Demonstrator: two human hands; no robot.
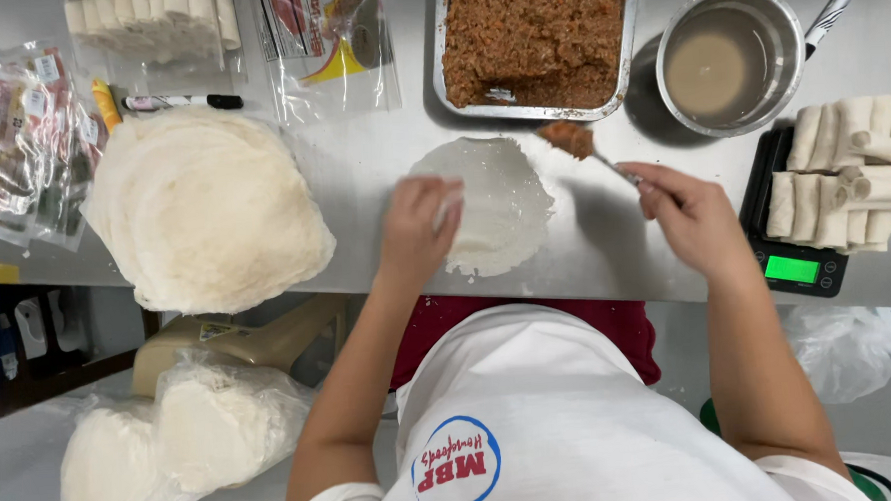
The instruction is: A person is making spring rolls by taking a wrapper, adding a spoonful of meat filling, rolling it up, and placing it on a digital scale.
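We see a steel worktop [382, 163] from above. In the middle lies one thin white wrapper [499, 203], round and a bit crinkled. Our left hand [416, 227] rests on the left edge of the wrapper, and its fingers [443, 202] are pressed together, pinching that edge. Our right hand [692, 218] is to the right of the wrapper, its fingers curled tight around the handle of a spoon [602, 155]. The spoon holds a lump of brown meat filling [568, 138], and it hangs just over the top right edge of the wrapper.

Behind the wrapper sits a metal tray [440, 50] full of the same brown filling. Just right of the tray is a round metal bowl [730, 60] with cloudy water in it. Farther right is a black scale [797, 265] with a green lit screen, and rolled white spring rolls [848, 173] are piled on it.

On the left, well apart from our hands, is a big stack of round white wrappers [203, 211]. Behind that stack lies a black and white marker pen [184, 102], and clear plastic bags [20, 139] lie at the far left. Below the worktop edge, a plastic bag of more wrappers [173, 443] sits on a lower surface.
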